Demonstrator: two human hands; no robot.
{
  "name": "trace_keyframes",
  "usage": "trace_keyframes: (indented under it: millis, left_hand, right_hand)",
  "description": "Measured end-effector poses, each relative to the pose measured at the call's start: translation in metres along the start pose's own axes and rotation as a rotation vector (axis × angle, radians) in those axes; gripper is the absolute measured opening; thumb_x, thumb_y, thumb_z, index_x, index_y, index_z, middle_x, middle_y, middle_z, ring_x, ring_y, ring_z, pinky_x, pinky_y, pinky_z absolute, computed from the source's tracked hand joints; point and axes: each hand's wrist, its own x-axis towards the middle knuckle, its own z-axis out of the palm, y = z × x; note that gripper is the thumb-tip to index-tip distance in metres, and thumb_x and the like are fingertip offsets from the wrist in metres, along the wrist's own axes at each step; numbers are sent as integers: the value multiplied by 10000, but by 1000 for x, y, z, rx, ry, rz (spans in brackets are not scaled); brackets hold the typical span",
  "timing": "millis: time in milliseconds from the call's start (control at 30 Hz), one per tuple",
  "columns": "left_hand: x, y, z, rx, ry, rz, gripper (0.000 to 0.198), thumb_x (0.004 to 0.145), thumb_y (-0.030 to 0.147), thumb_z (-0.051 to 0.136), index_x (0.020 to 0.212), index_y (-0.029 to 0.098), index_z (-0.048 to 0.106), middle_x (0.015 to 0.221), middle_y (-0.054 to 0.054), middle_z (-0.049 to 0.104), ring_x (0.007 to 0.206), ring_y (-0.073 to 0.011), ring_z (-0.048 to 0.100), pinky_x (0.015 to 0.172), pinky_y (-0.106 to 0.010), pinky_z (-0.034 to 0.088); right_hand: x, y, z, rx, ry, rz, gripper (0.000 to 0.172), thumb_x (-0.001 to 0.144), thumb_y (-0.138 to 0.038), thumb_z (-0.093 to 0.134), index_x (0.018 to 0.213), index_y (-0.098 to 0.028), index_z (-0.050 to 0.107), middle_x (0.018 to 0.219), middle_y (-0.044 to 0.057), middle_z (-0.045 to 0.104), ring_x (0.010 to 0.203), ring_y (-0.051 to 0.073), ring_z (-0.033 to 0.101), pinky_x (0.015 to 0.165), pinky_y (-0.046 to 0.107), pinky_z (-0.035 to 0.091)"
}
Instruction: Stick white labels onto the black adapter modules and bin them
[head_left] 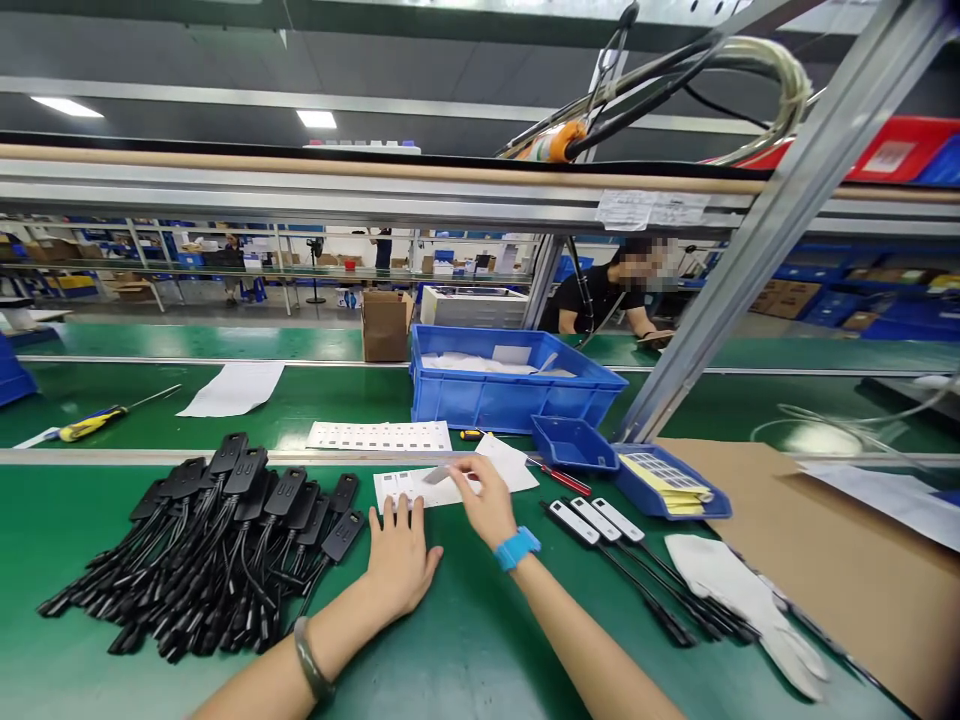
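Observation:
My left hand [400, 560] lies flat and open on the green mat, its fingertips pressing the near edge of a white label sheet [405, 489]. My right hand [487, 503], with a blue band at the wrist, pinches a small grey label [437, 474] that is lifted off that sheet. A large heap of black cable adapters [217, 545] lies to the left of my left hand. Three adapters with white labels on them [592, 520] lie to the right, their black cables trailing toward me.
A big blue bin [510, 385] and two small blue trays [570, 442] stand behind the sheet, one holding yellow label sheets [664, 480]. A white glove [742, 600] and brown cardboard [840, 560] lie right. Another label sheet [379, 436], a red-handled tool [559, 477] and a screwdriver [94, 422] lie farther back. A person [600, 295] sits beyond.

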Motion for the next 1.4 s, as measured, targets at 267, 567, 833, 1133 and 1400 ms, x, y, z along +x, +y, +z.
trace_keyframes:
  millis: [267, 567, 833, 1133, 1400]
  left_hand:
    - [12, -53, -54, -96, -48, -242, 220, 766, 249, 543, 782, 63, 659, 654, -252, 586, 748, -466, 605, 663, -655, 415]
    - [10, -3, -55, -535, -194, -3, 243, 764, 398, 596, 856, 173, 590, 827, -93, 578, 705, -260, 584, 691, -387, 459]
    - [-1, 23, -9, -1565, -507, -283, 393, 911, 513, 454, 1087, 162, 464, 897, -83, 612, 633, -114, 560, 608, -242, 478]
    - [-5, 24, -14, -1795, -659, -185, 669, 746, 168, 745, 1296, 158, 364, 1032, -136, 636, 973, -249, 634, 911, -392, 465]
    - [-6, 24, -11, -1770, -703, -170, 649, 769, 201, 740, 1293, 140, 362, 1002, -158, 658, 933, -253, 657, 868, -382, 485]
  right_hand:
    - [-49, -1, -41, 411, 165, 250, 258, 877, -459, 536, 858, -202, 533, 794, 18, 531, 728, 180, 508, 686, 307, 414]
    - [-58, 3, -46, 691, 164, 343, 244, 906, -460, 506, 861, -220, 493, 722, -14, 462, 601, 139, 462, 588, 285, 409]
    - [-54, -2, -56, 699, 147, 335, 240, 889, -436, 540, 821, -209, 504, 677, -34, 435, 525, 103, 409, 493, 241, 359]
    - [-59, -11, -53, 473, 44, 298, 194, 835, -370, 617, 814, -178, 601, 729, 22, 576, 646, 145, 526, 558, 256, 433]
    - [-64, -12, -48, 385, -7, 285, 154, 840, -333, 613, 815, -181, 618, 683, 5, 567, 586, 127, 515, 524, 244, 434]
